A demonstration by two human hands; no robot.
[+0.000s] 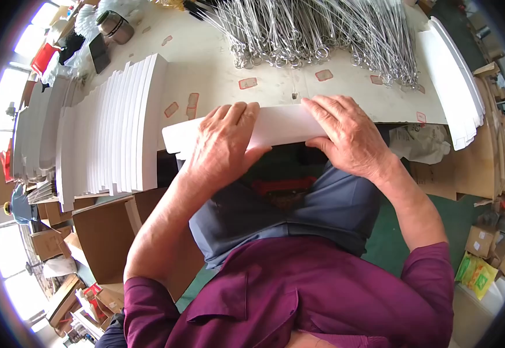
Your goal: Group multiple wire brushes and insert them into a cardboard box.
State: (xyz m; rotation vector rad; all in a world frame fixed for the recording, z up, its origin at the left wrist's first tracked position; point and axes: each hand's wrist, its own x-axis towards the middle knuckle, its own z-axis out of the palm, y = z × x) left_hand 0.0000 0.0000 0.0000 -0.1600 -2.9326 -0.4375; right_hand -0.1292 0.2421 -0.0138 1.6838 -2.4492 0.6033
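A long, narrow white carton [284, 123] lies crosswise at the table's front edge, above my lap. My left hand [220, 139] grips it left of its middle, fingers over the far side and thumb along the near side. Around its right end my right hand [345, 130] is closed, with the fingers on top and the thumb at the near edge. The carton's left end sticks out past my left hand. Beyond it, at the back of the table, lies a large pile of metal skewers [299, 29] with ring ends pointing toward me.
Rows of similar white cartons [113, 124] stand at the left, and a stack of white card pieces [449, 81] lies on the right edge. A metal cup [115, 27] stands at the back left. An open cardboard box [104, 240] is below the table at left; a plastic bag [420, 143] is at right.
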